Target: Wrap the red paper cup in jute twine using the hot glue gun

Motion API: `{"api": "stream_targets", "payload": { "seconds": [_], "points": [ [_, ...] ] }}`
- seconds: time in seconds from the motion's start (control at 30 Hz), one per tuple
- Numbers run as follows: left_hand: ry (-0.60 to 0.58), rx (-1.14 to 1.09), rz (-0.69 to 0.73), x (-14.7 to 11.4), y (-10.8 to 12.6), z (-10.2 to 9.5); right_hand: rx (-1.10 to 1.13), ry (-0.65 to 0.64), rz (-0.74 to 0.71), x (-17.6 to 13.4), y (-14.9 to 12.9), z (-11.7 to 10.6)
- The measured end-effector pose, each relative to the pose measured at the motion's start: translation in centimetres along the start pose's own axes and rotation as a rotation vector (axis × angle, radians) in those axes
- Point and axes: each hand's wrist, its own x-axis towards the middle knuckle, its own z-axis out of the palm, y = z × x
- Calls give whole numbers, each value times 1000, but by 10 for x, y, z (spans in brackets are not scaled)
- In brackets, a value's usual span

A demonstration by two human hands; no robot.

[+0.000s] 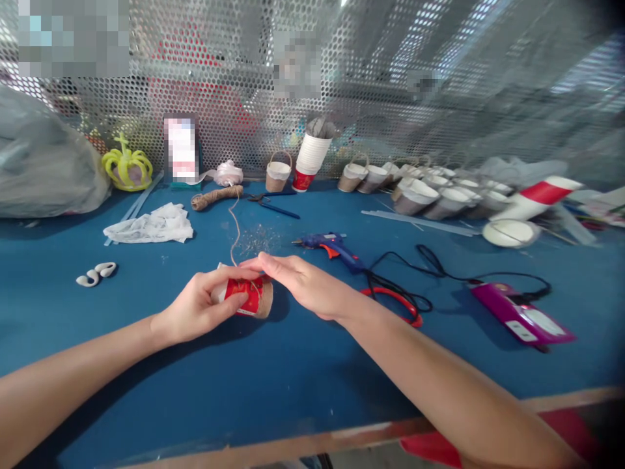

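Observation:
A red paper cup (251,296) lies on its side over the blue table, its base end wrapped in brown twine. My left hand (200,303) is closed around the cup, thumb in front and fingers over the top. My right hand (303,280) reaches across the cup's upper side, fingers together at the twine strand (236,231). That strand runs back to a twine hank (217,197). The right fingertips are partly hidden, and their exact grip on the strand is unclear. Just behind the hands lies a blue glue gun (334,247), nozzle pointing left.
Blue-handled pliers (276,203), a stack of paper cups (312,156) and several twine-wrapped cups (415,195) stand or lie toward the back. White earphones (96,274) and crumpled tissue (151,225) are at left. Black cable leads to a purple box (522,316) at right. Perforated metal (244,85) rises behind.

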Motion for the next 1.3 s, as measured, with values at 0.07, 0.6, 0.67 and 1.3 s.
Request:
{"api": "stream_targets", "payload": {
  "seconds": [0.07,0.6,0.67,1.3],
  "points": [
    [-34,30,-17,0,1,0,-29,-9,-7,0,-1,0],
    [34,343,145,-1,-5,-6,-1029,489,607,-5,69,-107],
    [22,388,201,1,-5,-7,-1001,536,612,-4,73,-106],
    [19,483,246,6,-9,-13,-152,325,110,-41,19,-28]
  ]
}}
